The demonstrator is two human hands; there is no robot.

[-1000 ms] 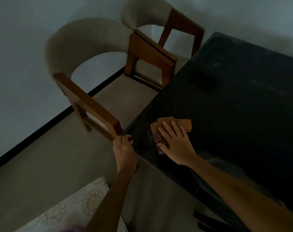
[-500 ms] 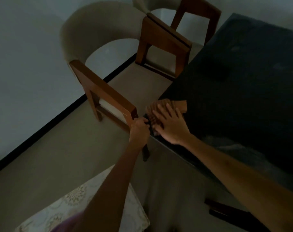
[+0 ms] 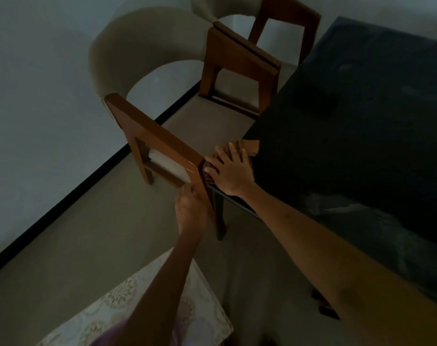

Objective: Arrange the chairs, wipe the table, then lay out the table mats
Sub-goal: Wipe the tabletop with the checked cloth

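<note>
Left hand (image 3: 190, 211): grasping the chair (image 3: 162, 143) at its front leg. Right hand (image 3: 228, 171): flat, fingers straight, pressing the cloth (image 3: 247, 147) at the dark surface's (image 3: 349, 108) corner.

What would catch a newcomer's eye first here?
The right hand pressing a checked cloth flat at the dark table's near corner. Beside it, the left hand grips the nearer chair's wooden front post; a second chair stands beyond.

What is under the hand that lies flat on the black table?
Under the right hand is a brown checked cloth, at the corner of the table. Only its edges peek out past the fingers; the middle is covered, so its full pattern stays hidden.
</note>
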